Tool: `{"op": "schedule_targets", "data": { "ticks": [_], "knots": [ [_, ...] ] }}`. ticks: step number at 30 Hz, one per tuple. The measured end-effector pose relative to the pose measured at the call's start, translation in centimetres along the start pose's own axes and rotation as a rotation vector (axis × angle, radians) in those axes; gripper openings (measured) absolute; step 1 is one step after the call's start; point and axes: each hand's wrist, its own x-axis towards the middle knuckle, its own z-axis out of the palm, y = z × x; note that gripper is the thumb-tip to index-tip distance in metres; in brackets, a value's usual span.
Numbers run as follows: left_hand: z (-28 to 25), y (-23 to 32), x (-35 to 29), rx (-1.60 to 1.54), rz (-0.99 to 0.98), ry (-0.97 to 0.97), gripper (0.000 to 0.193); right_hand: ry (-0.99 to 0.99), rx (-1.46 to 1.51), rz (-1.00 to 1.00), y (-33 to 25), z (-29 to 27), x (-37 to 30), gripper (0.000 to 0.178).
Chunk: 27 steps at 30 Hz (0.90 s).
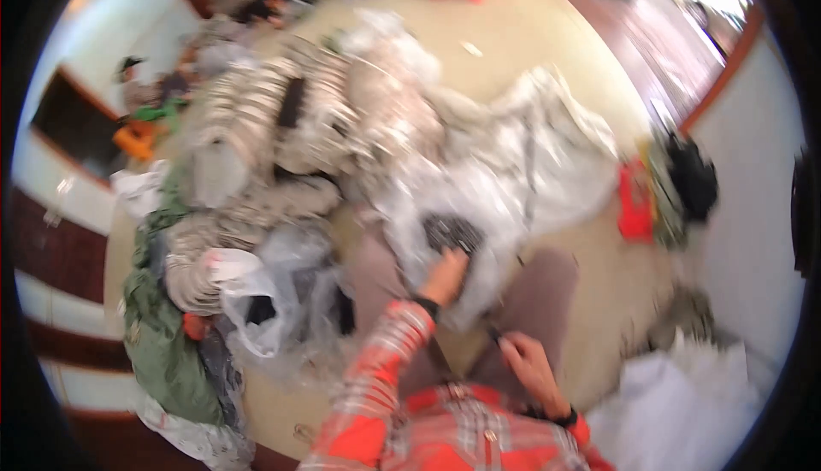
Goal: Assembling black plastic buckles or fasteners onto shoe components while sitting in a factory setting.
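1. Where one crumpled green cloth (171,368) lies, one thin white plastic bag (238,270) beside it shows dark contents (260,309).
2. One left hand (446,274) touches one dark, textured bundle (453,232) within one clear, crinkled bag (492,193); I cannot tell whether it grips.
3. One right hand (526,362) meets one small dark piece (494,333); its grip is blurred.

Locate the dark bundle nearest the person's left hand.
In the head view, the dark bundle lies just right of centre, amid the translucent plastic sheeting, with the left hand at its near edge.
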Motion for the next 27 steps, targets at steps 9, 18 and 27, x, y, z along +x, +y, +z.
{"op": "schedule_targets", "data": {
  "ticks": [9, 18, 27],
  "knots": [
    [3.8, -1.0, -1.4, -0.19, -0.055, 0.438, 0.013, -0.068, 0.328, 0.033, -1.5, 1.2, -1.4, 0.023],
    [-6.3, 0.3, -9.5, -1.923, -0.402, 0.032, 0.025, -0.082, 0.377, -0.045, -6.6, 2.2, -1.4, 0.015],
    [-16.3, 5.2, -17.1, -1.951, -0.269, 0.363, 0.026, -0.181, 0.475, -0.138, -10.3, 5.0, 2.0, 0.023]
  ]
}}
